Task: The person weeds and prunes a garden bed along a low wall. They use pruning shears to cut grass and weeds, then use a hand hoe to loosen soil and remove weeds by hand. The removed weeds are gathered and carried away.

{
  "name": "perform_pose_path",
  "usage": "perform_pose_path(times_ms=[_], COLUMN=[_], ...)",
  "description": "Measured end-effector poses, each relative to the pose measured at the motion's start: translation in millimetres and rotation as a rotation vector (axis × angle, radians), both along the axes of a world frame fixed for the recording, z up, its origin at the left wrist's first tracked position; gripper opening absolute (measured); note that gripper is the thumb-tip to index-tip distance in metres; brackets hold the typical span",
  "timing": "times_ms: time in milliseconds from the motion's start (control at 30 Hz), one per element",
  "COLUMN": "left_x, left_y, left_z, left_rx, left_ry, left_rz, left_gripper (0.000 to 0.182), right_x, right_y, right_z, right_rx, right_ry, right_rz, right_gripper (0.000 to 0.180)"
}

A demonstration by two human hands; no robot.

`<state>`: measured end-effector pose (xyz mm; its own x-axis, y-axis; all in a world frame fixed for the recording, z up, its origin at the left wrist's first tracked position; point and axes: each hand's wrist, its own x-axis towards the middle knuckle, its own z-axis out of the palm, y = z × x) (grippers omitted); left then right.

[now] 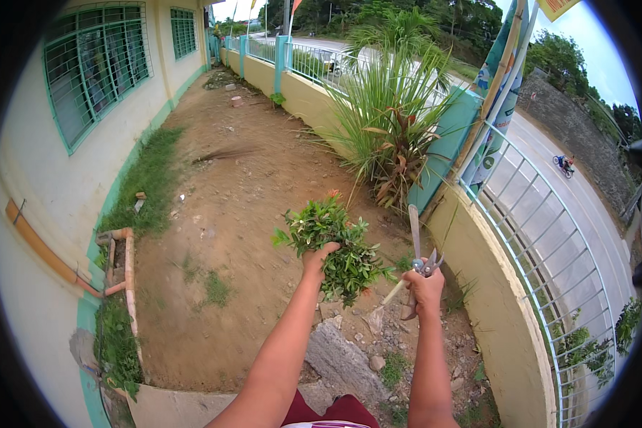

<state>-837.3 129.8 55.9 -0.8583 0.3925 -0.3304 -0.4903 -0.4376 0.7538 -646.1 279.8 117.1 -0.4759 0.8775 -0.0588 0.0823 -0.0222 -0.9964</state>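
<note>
My left hand grips a bushy bundle of leafy green cuttings with a few orange-red flowers, out in front of me above the ground. To its right, my right hand is closed around several parts of tools. One is a pair of pruning shears, its jaws pointing up and apart. Alongside it is a long knife, blade upward, with a blue band near the hand and what looks like a pale handle slanting down to the left. My palm and fingers hide part of both tools.
A low yellow wall topped by a pale blue metal railing runs along my right. A tall grassy clump grows by a teal post. Broken concrete lies near my feet. Orange pipes stand along the house wall.
</note>
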Motion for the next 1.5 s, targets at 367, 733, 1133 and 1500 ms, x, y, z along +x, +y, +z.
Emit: perform_pose_path(times_ms=[367, 733, 1133, 1500], left_x=[-295.2, -500.1, -694.4, -911.8], left_y=[-56.5, -111.0, -68.1, -68.2], left_z=[-48.0, -58.8, -68.8, -68.8], left_rx=[-0.031, -0.165, -0.057, -0.010], left_ry=[0.161, 0.082, 0.011, 0.012], left_rz=[-0.011, 0.142, 0.172, 0.243], left_gripper=[0.057, 0.059, 0.035, 0.030], right_x=[-279.5, -519.6, -711.3, -933.0], right_y=[-63.0, -115.3, -54.0, -28.3], right_z=[-89.1, -101.1, -81.9, -78.7], right_rx=[-0.043, -0.096, 0.067, 0.064], right_ry=[0.158, 0.105, -0.065, -0.065], right_rz=[-0.010, 0.133, 0.159, 0.161], right_gripper=[0.051, 0.050, 0.031, 0.029])
